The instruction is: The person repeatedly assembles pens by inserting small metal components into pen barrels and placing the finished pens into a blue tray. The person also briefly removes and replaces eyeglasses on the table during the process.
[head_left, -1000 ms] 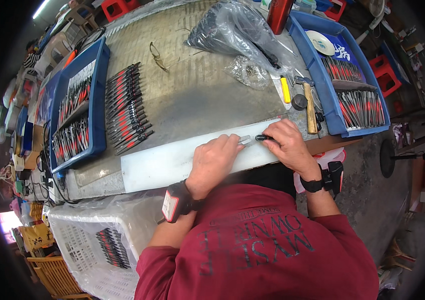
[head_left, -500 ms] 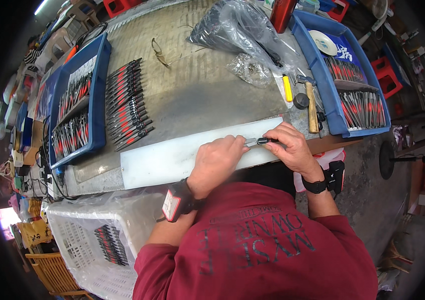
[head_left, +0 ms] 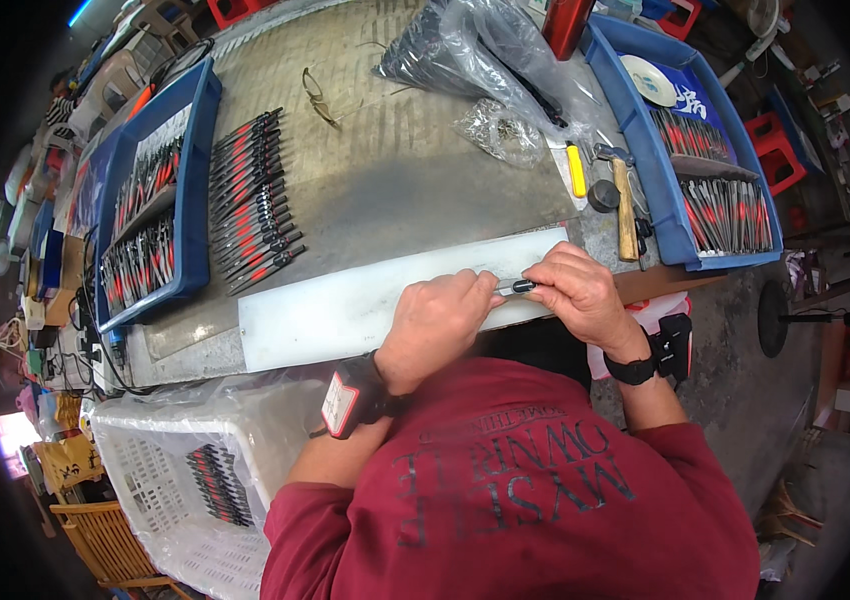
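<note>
Over a long white board at the table's front edge, both hands hold one slim tool with a silver metal part and a glossy black part. My left hand pinches its silver end, and my right hand grips the black end between thumb and fingers. Fingers cover both ends, so its exact kind cannot be made out. Beyond the board on the left lies a column of slim black-and-red tools, side by side. Similar tools fill compartments of the left blue tray and the right blue tray.
A hammer, a round black piece and a yellow-handled tool lie near the right tray. Clear plastic bags and a red cylinder stand farther back. Below the table's left side sits a white plastic-lined crate holding more tools.
Both hands have stayed over the board, still gripping the slim tool. It has shifted slightly, with less of its silver part showing between the fingers.
</note>
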A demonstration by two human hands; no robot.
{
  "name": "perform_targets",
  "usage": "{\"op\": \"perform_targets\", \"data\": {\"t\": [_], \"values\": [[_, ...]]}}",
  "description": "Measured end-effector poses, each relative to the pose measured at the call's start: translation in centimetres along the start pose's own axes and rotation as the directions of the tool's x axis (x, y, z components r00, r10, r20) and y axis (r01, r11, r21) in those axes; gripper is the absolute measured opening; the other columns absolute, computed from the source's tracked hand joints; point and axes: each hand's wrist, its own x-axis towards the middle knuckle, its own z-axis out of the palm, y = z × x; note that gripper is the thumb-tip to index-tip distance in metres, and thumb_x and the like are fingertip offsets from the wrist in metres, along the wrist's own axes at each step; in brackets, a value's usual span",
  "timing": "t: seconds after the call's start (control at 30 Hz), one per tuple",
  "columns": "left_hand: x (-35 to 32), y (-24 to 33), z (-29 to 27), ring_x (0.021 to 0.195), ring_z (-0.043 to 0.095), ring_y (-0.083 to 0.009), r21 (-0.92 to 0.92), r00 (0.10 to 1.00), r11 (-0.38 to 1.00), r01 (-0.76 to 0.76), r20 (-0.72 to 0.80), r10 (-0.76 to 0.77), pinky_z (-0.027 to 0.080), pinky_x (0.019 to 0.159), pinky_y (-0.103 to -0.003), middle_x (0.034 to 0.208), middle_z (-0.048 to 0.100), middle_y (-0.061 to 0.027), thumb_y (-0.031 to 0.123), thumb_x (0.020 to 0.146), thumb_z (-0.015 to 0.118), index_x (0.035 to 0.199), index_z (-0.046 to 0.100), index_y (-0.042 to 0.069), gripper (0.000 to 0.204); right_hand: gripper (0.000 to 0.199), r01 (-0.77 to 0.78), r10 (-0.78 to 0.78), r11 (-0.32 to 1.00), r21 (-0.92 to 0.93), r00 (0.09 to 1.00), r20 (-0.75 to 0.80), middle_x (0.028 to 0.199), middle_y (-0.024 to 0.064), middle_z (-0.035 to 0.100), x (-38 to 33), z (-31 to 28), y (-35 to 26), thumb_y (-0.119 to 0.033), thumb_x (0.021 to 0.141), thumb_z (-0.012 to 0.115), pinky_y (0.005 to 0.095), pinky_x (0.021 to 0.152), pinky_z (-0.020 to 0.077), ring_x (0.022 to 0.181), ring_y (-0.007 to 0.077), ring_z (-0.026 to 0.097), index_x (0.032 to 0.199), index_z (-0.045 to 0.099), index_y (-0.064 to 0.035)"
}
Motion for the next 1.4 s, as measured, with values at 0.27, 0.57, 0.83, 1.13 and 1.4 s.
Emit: {"op": "perform_targets", "data": {"t": [0.27,0.57,0.83,1.13,1.4], "values": [[0.4,0.5,0.3,0.055,0.057,-0.0256,-0.102,0.998,0.995,-0.01,-0.056,0.004,0.044,0.046,-0.036,0.067,0.052,-0.0078,0.018,0.081,0.066,0.091,0.058,0.005,0.017,0.017,-0.095,0.09,0.99,0.107,0.995,0.054,0.074,0.0096,0.061,0.0,-0.6,-0.2,0.0,0.072,0.07,0.0325,0.063,0.0452,0.07,0.0231,0.057,0.088,0.064,0.0031],[0.1,0.7,-0.1,0.056,0.057,-0.0252,-0.04,1.0,0.999,0.013,-0.009,-0.013,0.045,0.048,-0.036,0.067,0.051,-0.0079,0.012,0.077,0.07,0.092,0.059,0.005,0.02,0.018,-0.083,0.081,0.993,0.079,0.996,0.032,0.072,0.0105,0.06,-0.1,-0.4,-0.2,-0.005,0.071,0.072,0.0344,0.06,0.0454,0.068,0.0253,0.057,0.086,0.064,0.0009],[0.1,0.6,-0.1,0.055,0.056,-0.0245,-0.003,1.0,1.0,-0.019,0.005,0.02,0.044,0.047,-0.036,0.066,0.05,-0.0077,0.014,0.077,0.069,0.092,0.058,0.005,0.02,0.017,-0.031,0.028,0.998,0.061,0.998,0.061,0.071,0.0103,0.06,-0.1,-0.1,-0.1,-0.002,0.07,0.071,0.0336,0.061,0.0464,0.069,0.0251,0.058,0.086,0.064,0.0014],[0.4,1.0,-0.3,0.053,0.055,-0.0241,0.039,0.999,0.998,-0.042,0.01,0.041,0.043,0.045,-0.036,0.065,0.048,-0.0072,0.015,0.078,0.068,0.088,0.056,0.006,0.018,0.02,0.053,-0.053,0.999,0.013,0.998,0.017,0.068,0.0116,0.058,0.1,0.0,-0.3,-0.001,0.067,0.072,0.035,0.057,0.046,0.065,0.0263,0.057,0.085,0.065,0.0003],[0.7,0.9,-0.3,0.056,0.056,-0.0238,0.06,0.999,0.998,0.026,0.025,-0.028,0.044,0.047,-0.036,0.067,0.05,-0.0068,0.015,0.08,0.068,0.097,0.057,0.006,0.022,0.02,-0.054,0.051,0.997,0.055,0.997,0.05,0.074,0.0124,0.059,0.3,-0.3,0.2,-0.004,0.071,0.07,0.035,0.062,0.046,0.07,0.0276,0.057,0.089,0.064,0.0016]]}}
